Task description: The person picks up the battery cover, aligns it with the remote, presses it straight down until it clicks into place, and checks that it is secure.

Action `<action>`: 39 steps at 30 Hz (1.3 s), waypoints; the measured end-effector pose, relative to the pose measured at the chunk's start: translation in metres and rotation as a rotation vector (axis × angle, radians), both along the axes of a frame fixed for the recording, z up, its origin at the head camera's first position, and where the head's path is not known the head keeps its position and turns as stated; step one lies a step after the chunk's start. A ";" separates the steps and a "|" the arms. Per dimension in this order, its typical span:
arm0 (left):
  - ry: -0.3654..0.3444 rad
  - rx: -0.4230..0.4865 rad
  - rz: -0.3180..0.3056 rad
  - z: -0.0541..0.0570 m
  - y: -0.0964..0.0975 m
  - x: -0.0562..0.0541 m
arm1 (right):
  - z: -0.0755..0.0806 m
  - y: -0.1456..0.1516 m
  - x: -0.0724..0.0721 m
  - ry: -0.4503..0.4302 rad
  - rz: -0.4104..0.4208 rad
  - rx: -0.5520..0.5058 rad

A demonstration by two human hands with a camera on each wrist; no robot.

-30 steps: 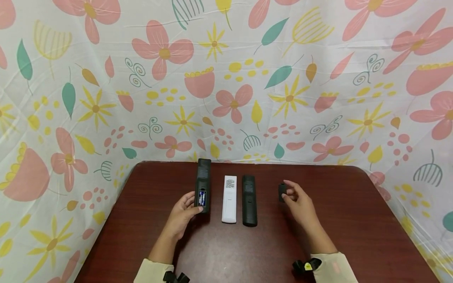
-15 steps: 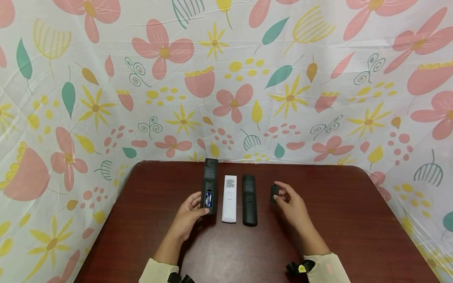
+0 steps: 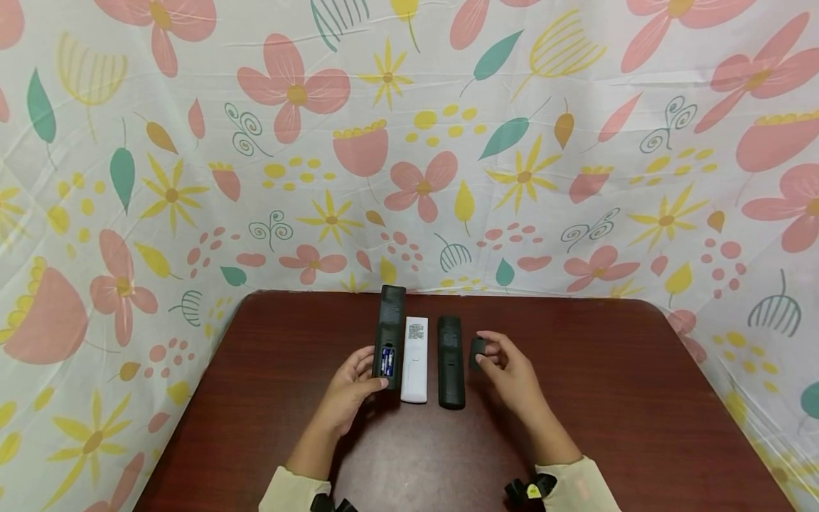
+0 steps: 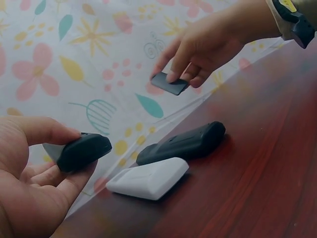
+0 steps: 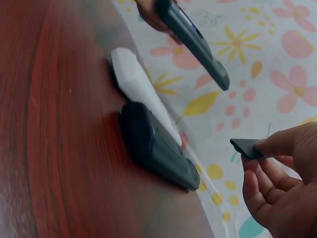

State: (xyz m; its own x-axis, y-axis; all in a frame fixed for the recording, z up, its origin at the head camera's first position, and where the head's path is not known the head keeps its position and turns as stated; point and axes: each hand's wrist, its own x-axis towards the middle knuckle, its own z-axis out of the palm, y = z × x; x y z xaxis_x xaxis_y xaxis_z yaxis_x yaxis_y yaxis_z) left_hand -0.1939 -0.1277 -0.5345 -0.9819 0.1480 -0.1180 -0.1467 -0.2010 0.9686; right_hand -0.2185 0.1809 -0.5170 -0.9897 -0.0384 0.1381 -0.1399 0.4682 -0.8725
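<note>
My left hand (image 3: 348,391) grips the lower end of a black remote control (image 3: 391,316), thumb on one side and fingers on the other. Its back faces up, and the open battery compartment shows blue batteries (image 3: 387,361). In the right wrist view this remote (image 5: 198,47) is held above the table. My right hand (image 3: 515,373) pinches a small black battery cover (image 3: 477,353) between thumb and fingers, also raised, as the left wrist view shows with the cover (image 4: 169,83). Between the hands lie a white remote (image 3: 414,363) and a second black remote (image 3: 451,366), both back up.
The dark red-brown wooden table (image 3: 422,462) reaches back to a flower-patterned cloth (image 3: 409,142) hanging behind it and at both sides. Black straps with small devices (image 3: 531,491) sit at both wrists, by the cream sleeves (image 3: 579,487).
My left hand has moved right with the black remote, close to the white one. My right hand has moved left with the battery cover, towards the second black remote. The two lying remotes stay put.
</note>
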 end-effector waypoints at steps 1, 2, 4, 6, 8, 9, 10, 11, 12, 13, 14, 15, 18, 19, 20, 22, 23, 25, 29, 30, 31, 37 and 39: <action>0.001 0.001 -0.007 0.000 0.001 0.000 | 0.000 -0.002 0.000 0.002 -0.003 -0.001; 0.006 0.000 -0.016 -0.001 0.002 0.000 | 0.000 -0.004 0.001 0.006 -0.005 -0.001; 0.008 0.004 -0.030 -0.001 0.004 0.000 | 0.000 -0.008 0.001 0.012 -0.007 -0.007; 0.009 0.005 -0.041 0.000 0.006 0.001 | 0.000 -0.013 0.001 0.017 -0.001 -0.017; 0.017 0.009 -0.051 0.001 0.008 0.001 | 0.000 -0.017 0.001 0.025 0.007 -0.028; 0.018 0.012 -0.055 0.001 0.009 0.001 | 0.000 -0.020 0.002 0.027 0.013 -0.036; 0.020 0.013 -0.060 0.001 0.010 0.001 | 0.000 -0.022 0.002 0.032 0.020 -0.042; 0.021 0.015 -0.064 0.002 0.011 0.001 | 0.001 -0.024 0.003 0.039 0.026 -0.046; 0.023 0.017 -0.068 0.002 0.013 0.001 | 0.002 -0.026 0.003 0.043 0.032 -0.048; 0.027 0.018 -0.075 0.002 0.014 0.001 | 0.002 -0.028 0.004 0.047 0.037 -0.048; 0.028 0.015 -0.080 0.002 0.015 0.001 | 0.002 -0.030 0.004 0.049 0.042 -0.050; 0.029 0.015 -0.083 0.002 0.016 0.001 | 0.003 -0.032 0.005 0.048 0.049 -0.054; 0.034 0.014 -0.089 0.003 0.018 0.001 | 0.005 -0.036 0.007 0.039 0.068 -0.061; 0.031 0.016 -0.090 0.003 0.019 0.001 | 0.006 -0.038 0.007 0.036 0.073 -0.067; 0.027 0.019 -0.090 0.003 0.020 0.001 | 0.006 -0.039 0.008 0.034 0.078 -0.076; 0.020 0.027 -0.092 0.003 0.022 0.002 | 0.007 -0.042 0.009 0.031 0.093 -0.086; 0.016 0.030 -0.093 0.003 0.023 0.002 | 0.008 -0.044 0.009 0.030 0.100 -0.091; 0.009 0.033 -0.100 0.003 0.026 0.002 | 0.009 -0.047 0.010 0.031 0.117 -0.109; 0.012 0.028 -0.119 0.001 0.031 0.004 | 0.009 -0.053 0.012 0.020 0.150 -0.143; 0.013 0.027 -0.123 0.000 0.032 0.004 | 0.009 -0.054 0.013 0.017 0.158 -0.151; 0.009 0.027 -0.124 0.000 0.033 0.005 | 0.009 -0.055 0.013 0.014 0.164 -0.157; -0.004 0.023 -0.136 -0.001 0.036 0.005 | 0.009 -0.062 0.013 -0.016 0.179 -0.169; -0.002 0.023 -0.142 0.000 0.037 0.006 | 0.009 -0.064 0.013 -0.021 0.186 -0.167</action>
